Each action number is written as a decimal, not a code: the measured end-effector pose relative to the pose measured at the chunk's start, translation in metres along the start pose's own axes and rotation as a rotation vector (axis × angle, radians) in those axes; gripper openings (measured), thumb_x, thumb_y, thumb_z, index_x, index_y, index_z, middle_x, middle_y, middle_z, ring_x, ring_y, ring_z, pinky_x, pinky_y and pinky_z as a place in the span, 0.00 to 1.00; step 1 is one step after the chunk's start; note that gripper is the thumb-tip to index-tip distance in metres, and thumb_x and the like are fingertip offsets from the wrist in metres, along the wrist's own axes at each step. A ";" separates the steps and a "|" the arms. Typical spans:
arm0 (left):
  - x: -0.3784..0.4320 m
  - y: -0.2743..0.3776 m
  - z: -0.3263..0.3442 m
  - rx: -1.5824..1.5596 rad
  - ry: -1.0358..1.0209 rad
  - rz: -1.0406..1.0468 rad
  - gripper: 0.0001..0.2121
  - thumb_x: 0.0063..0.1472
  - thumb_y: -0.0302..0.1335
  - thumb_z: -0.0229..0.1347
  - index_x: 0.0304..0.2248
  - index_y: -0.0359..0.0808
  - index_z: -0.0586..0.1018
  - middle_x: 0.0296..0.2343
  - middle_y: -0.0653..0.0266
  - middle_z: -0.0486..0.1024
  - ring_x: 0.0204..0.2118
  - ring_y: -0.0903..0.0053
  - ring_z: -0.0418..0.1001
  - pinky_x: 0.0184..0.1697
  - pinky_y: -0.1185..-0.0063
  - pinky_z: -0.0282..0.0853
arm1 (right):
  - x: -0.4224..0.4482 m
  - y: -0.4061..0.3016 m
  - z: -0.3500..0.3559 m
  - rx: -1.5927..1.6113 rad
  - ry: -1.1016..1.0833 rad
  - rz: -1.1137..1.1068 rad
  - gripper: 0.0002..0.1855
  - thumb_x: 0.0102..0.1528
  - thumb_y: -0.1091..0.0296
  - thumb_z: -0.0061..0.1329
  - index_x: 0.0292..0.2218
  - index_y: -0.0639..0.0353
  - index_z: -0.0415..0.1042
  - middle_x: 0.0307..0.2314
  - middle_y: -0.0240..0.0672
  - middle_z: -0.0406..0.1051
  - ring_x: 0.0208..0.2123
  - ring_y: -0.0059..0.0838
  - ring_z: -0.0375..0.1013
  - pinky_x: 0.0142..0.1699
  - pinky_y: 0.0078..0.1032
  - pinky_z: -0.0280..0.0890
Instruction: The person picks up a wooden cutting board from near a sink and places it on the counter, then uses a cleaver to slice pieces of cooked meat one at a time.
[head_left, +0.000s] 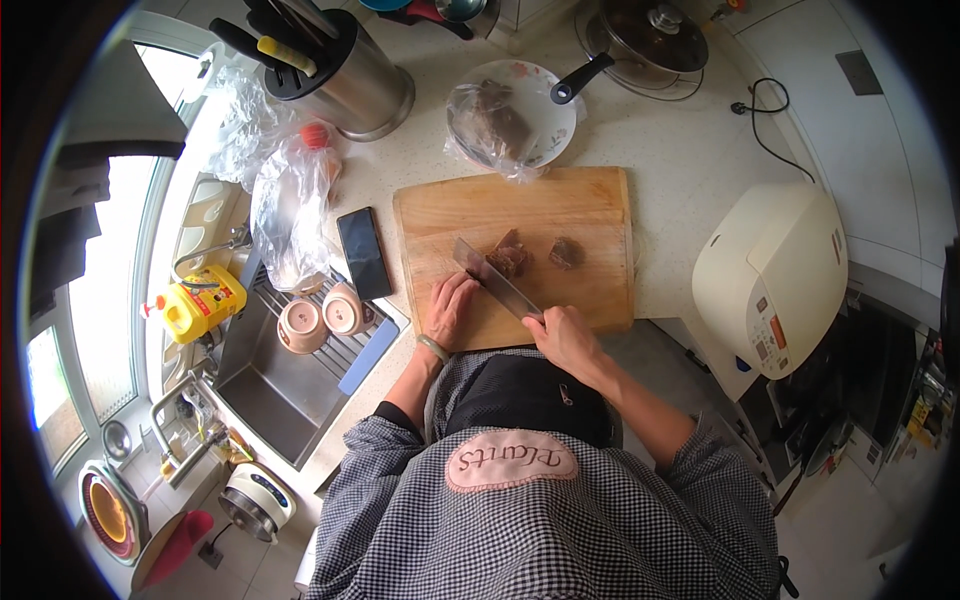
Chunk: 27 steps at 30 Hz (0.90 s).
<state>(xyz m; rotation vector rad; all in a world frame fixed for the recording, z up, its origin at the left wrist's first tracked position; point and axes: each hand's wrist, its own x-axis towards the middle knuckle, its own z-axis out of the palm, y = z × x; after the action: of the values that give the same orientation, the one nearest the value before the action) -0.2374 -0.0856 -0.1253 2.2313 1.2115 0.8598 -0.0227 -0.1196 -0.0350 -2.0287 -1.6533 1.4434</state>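
Note:
On a wooden cutting board (525, 202), my right hand (566, 334) is closed around the handle of a cleaver (501, 289), its blade slanting up to the left. My left hand (451, 304), fingers bent, presses on a small dark piece of meat (474, 276) at the blade's left side; my fingers partly hide it. Cut chunks of brown meat (511, 255) lie just right of the blade, and another chunk (565, 253) sits apart further right. Beyond the board, a larger piece of meat in a clear plastic bag (499, 127) rests on a floral white plate (559, 131).
A phone (364, 253) lies left of the board, beside a sink (281, 397) with two upturned cups (303, 322) on its rack. Behind stand a knife block (360, 82) and a lidded pan (645, 45). A cream rice cooker (772, 277) is at the right.

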 end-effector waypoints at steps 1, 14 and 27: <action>0.000 0.000 0.000 -0.003 -0.001 -0.003 0.14 0.48 0.14 0.54 0.38 0.33 0.73 0.37 0.56 0.71 0.43 0.60 0.68 0.46 0.69 0.64 | 0.001 0.001 0.001 0.012 0.006 -0.003 0.20 0.53 0.62 0.48 0.20 0.72 0.71 0.15 0.58 0.66 0.20 0.56 0.70 0.25 0.41 0.65; 0.001 -0.004 0.000 0.017 -0.026 0.003 0.16 0.48 0.15 0.54 0.39 0.34 0.73 0.38 0.57 0.71 0.44 0.60 0.68 0.47 0.69 0.63 | 0.014 -0.005 0.008 -0.050 0.023 -0.014 0.19 0.53 0.61 0.48 0.20 0.70 0.72 0.16 0.58 0.67 0.20 0.55 0.71 0.25 0.41 0.66; -0.005 -0.003 -0.003 -0.005 -0.097 0.034 0.19 0.47 0.19 0.51 0.43 0.32 0.70 0.43 0.54 0.68 0.48 0.57 0.65 0.52 0.67 0.61 | 0.055 -0.001 0.048 0.096 0.154 -0.140 0.15 0.53 0.62 0.49 0.24 0.67 0.75 0.17 0.57 0.67 0.21 0.54 0.71 0.26 0.40 0.65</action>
<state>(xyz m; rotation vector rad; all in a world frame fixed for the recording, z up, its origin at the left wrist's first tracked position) -0.2436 -0.0875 -0.1266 2.2676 1.1288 0.7570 -0.0630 -0.0950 -0.0905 -1.8815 -1.5963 1.2612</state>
